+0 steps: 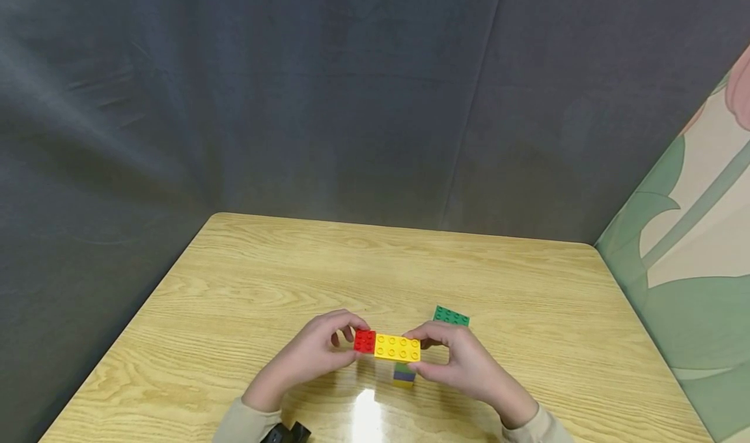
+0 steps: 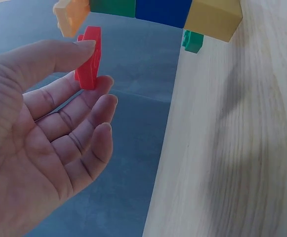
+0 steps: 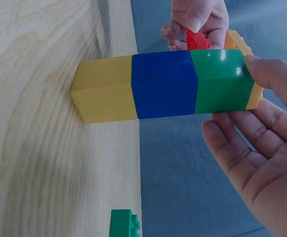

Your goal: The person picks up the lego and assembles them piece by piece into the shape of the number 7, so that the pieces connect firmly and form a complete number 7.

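Observation:
My left hand (image 1: 319,345) pinches a small red brick (image 1: 364,341) between thumb and fingers; the left wrist view shows this red brick (image 2: 90,58) is thin, with its studs sideways. My right hand (image 1: 459,358) grips the right end of a thin yellow brick (image 1: 397,348). Below that brick runs an upright stack: a green brick (image 3: 221,81), a blue brick (image 3: 165,85) and a yellow brick (image 3: 106,91) at the bottom. In the right wrist view my right thumb lies where the thin brick meets the green one. Whether the stack's base touches the table cannot be told.
Behind the right hand, a separate green brick (image 1: 451,316) lies on the wooden table (image 1: 263,254). A dark cloth (image 1: 351,104) hangs past the far edge. Patterned fabric (image 1: 691,286) borders the right side. A black object (image 1: 286,434) sits by the left sleeve.

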The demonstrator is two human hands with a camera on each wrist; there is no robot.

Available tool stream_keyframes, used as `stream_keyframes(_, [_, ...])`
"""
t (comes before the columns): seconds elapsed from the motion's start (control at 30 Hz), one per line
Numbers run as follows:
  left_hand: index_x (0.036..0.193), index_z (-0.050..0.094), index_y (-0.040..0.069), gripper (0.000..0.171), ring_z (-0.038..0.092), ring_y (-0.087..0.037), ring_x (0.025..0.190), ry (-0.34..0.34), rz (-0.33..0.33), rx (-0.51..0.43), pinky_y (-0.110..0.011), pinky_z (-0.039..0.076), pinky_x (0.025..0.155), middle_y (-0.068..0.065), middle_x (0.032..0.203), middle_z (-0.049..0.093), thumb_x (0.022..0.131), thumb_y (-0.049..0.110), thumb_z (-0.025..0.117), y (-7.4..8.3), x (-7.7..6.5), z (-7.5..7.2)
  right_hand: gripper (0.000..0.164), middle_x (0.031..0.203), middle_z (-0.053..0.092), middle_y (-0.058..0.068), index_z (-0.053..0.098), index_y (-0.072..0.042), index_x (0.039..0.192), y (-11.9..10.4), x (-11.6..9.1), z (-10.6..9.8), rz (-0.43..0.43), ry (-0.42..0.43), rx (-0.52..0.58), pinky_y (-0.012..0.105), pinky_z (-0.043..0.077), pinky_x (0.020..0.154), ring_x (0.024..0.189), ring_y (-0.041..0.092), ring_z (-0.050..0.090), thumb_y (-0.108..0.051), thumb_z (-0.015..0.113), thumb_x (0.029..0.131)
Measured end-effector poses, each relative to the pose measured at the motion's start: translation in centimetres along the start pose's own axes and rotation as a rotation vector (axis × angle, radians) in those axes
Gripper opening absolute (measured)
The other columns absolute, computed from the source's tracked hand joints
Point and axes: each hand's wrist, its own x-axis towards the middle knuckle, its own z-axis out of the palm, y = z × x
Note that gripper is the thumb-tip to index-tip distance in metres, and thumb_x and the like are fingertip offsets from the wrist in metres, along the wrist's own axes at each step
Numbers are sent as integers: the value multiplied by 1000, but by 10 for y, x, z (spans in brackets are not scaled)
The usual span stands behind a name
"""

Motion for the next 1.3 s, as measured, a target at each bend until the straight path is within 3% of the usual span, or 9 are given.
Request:
stream_keyframes(0.63, [112, 63, 26, 37, 58, -21, 91, -1, 70, 17, -31, 51, 77, 16, 104, 62, 82, 8, 76, 9, -4, -6, 27, 105, 69, -8, 69, -18, 111, 0, 0, 0, -13, -7, 17, 35, 54, 82, 92, 11, 61, -29, 74, 87])
stream_keyframes(1.0, [111, 64, 26, 36, 59, -18, 91, -12, 65, -78, -34, 51, 78, 13, 105, 64, 83, 8, 75, 8, -5, -6, 27, 105, 69, -8, 69, -18, 111, 0, 1, 0, -17, -7, 12, 35, 54, 82, 92, 11, 61, -29, 74, 87])
stream_keyframes(1.3, [113, 64, 20, 32, 60, -14, 89, -7, 79, -176, -32, 51, 80, 8, 100, 66, 84, 11, 75, 4, -5, -2, 27, 105, 69, -9, 69, -18, 111, 0, 0, 1, -18, -2, 14, 34, 54, 82, 92, 11, 61, -29, 75, 87])
